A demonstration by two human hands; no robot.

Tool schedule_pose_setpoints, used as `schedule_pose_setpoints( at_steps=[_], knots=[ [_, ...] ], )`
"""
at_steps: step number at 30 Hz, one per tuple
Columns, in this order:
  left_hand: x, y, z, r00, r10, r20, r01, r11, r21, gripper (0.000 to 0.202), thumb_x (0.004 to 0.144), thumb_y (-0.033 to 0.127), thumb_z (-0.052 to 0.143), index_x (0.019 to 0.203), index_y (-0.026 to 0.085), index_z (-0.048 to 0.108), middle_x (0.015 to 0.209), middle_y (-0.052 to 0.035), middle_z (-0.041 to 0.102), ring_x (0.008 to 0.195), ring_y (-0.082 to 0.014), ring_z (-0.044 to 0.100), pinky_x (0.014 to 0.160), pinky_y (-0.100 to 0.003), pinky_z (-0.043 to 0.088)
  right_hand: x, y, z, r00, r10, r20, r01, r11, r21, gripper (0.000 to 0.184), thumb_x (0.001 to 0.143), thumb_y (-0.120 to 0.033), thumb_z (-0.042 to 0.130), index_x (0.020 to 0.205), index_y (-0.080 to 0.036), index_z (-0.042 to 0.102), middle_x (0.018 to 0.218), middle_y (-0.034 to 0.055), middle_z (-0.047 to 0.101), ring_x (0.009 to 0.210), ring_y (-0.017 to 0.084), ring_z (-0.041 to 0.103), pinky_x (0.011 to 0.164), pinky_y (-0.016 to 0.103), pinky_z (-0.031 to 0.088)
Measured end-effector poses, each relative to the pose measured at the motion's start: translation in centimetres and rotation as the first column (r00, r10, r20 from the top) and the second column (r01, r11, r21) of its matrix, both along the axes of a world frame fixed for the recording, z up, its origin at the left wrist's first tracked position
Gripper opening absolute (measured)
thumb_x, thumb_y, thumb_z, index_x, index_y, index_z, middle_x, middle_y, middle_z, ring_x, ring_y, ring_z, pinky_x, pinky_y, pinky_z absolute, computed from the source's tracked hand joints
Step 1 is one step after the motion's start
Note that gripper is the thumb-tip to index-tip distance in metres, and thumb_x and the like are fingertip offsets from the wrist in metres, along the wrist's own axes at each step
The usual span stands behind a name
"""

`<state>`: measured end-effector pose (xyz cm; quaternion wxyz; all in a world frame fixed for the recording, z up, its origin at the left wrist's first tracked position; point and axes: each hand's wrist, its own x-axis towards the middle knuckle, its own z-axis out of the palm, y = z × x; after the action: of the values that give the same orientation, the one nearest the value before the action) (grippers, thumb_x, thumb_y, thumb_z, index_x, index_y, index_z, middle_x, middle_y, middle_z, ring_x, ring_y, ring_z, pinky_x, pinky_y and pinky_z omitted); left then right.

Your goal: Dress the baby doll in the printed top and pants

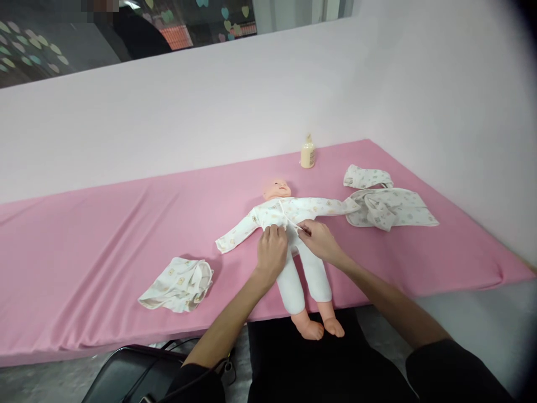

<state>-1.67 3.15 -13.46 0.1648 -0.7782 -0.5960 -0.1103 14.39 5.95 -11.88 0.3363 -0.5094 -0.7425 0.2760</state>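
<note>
head view, the only one we had. doll (312, 274) on its back on the pink sheet (104, 246), head toward the wall (235, 112), bare feet jutting past the near edge. we saw it in a printed white top (268, 214), sleeves spread to both sides. its head was foreshortened, the crown hard to make out.

left hand (272, 249): fingers curled in over the top's lower front, knuckles up. fingertips and thumb were hidden from us, so we could not tell whether they gripped cloth. right hand (319, 239): thumb and forefinger together, clamped on the top's front near a thin white strip (290, 216); we could not settle whether that strip was a tie or trim. the hands sat close, a small gap between, covering much of the doll's waist.

to the left we noted a crumpled printed cloth (176, 285), its shape lost in folds. to the right, a folded cloth (367, 177) and a knotted-looking cloth (398, 208), the latter meeting a sleeve end; similar prints blurred the border. pale pump bottle (307, 155) upright by the wall, label too small to read. black padded object (130, 375) at bottom left, cut off, unidentified. beyond the wall, a dark-clothed person (140, 33), cut by the top edge.
</note>
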Motion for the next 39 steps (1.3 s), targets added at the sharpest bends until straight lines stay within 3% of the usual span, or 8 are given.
schedule_pose_setpoints(
  at_steps=[4, 8, 12, 24, 33, 36, 39],
  knots=[
    [-0.6, 0.7, -0.5, 0.998, -0.036, 0.053, 0.034, 0.999, 0.04, 0.033, 0.088, 0.002, 0.039, 0.112, 0.012, 0.058, 0.094, -0.012, 0.062, 0.087, -0.0255, 0.056, 0.076, -0.037, 0.046, 0.1, 0.2, -0.4, 0.994, -0.019, -0.109, 0.013, 0.999, -0.05, 0.019, 0.085, -0.023, 0.047, 0.07, -0.02, 0.057, 0.064, -0.0024, 0.054, 0.061, 0.015, 0.046, 0.057, 0.027, 0.032],
    [-0.9, 1.0, -1.0, 0.99, -0.072, 0.118, 0.061, 0.993, 0.097, 0.032, 0.093, 0.007, 0.038, 0.117, 0.011, 0.058, 0.094, -0.0119, 0.064, 0.087, -0.0245, 0.056, 0.079, -0.037, 0.046, 0.0, 0.3, -0.8, 0.978, -0.037, -0.204, 0.014, 0.994, -0.111, 0.021, 0.086, -0.027, 0.048, 0.081, -0.019, 0.068, 0.071, -0.0007, 0.063, 0.066, 0.016, 0.052, 0.061, 0.028, 0.037],
    [-0.6, 1.3, -1.2, 0.982, -0.104, 0.157, 0.082, 0.987, 0.142, 0.028, 0.097, 0.012, 0.037, 0.113, 0.013, 0.061, 0.093, -0.0111, 0.065, 0.086, -0.0235, 0.057, 0.079, -0.036, 0.046, -0.3, 0.0, -0.5, 0.959, -0.065, -0.275, 0.025, 0.989, -0.146, 0.021, 0.086, -0.027, 0.05, 0.081, -0.018, 0.068, 0.074, -0.0006, 0.064, 0.07, 0.016, 0.055, 0.063, 0.028, 0.039],
    [-0.1, 1.2, -1.7, 0.955, -0.207, 0.212, 0.157, 0.96, 0.23, 0.022, 0.097, 0.014, 0.041, 0.11, 0.013, 0.058, 0.089, -0.009, 0.063, 0.081, -0.0218, 0.054, 0.076, -0.034, 0.045, -1.8, 0.0, -0.3, 0.958, -0.149, -0.246, 0.131, 0.987, -0.091, 0.022, 0.085, -0.028, 0.05, 0.07, -0.018, 0.064, 0.076, 0.0025, 0.068, 0.071, 0.017, 0.058, 0.065, 0.029, 0.042],
    [0.1, 1.2, -1.8, 0.941, -0.26, 0.216, 0.19, 0.935, 0.3, 0.017, 0.094, 0.01, 0.045, 0.103, 0.014, 0.059, 0.084, -0.0079, 0.062, 0.077, -0.0216, 0.052, 0.069, -0.033, 0.044, -1.4, -1.4, 0.6, 0.962, -0.037, -0.269, 0.008, 0.994, -0.108, 0.027, 0.093, -0.03, 0.046, 0.078, -0.019, 0.066, 0.066, -0.0003, 0.059, 0.061, 0.015, 0.052, 0.06, 0.029, 0.042],
    [0.2, 1.2, -1.7, 0.939, -0.253, 0.231, 0.183, 0.94, 0.286, 0.015, 0.093, 0.01, 0.046, 0.1, 0.014, 0.059, 0.082, -0.0074, 0.061, 0.075, -0.0215, 0.05, 0.068, -0.033, 0.043, -1.1, -1.8, 0.2, 0.954, 0.011, -0.301, -0.026, 0.999, -0.046, 0.027, 0.094, -0.031, 0.047, 0.089, -0.02, 0.071, 0.075, 0.002, 0.062, 0.074, 0.018, 0.058, 0.072, 0.031, 0.048],
    [0.2, 1.3, -1.8, 0.937, -0.244, 0.251, 0.176, 0.948, 0.266, 0.014, 0.093, 0.009, 0.046, 0.092, 0.015, 0.059, 0.079, -0.0066, 0.059, 0.073, -0.021, 0.049, 0.067, -0.033, 0.042, -0.9, -2.1, -0.8, 0.94, 0.011, -0.34, -0.01, 1.0, 0.007, 0.027, 0.095, -0.033, 0.05, 0.106, -0.023, 0.073, 0.106, 0.0063, 0.064, 0.101, 0.02, 0.06, 0.092, 0.035, 0.048]
  ],
)
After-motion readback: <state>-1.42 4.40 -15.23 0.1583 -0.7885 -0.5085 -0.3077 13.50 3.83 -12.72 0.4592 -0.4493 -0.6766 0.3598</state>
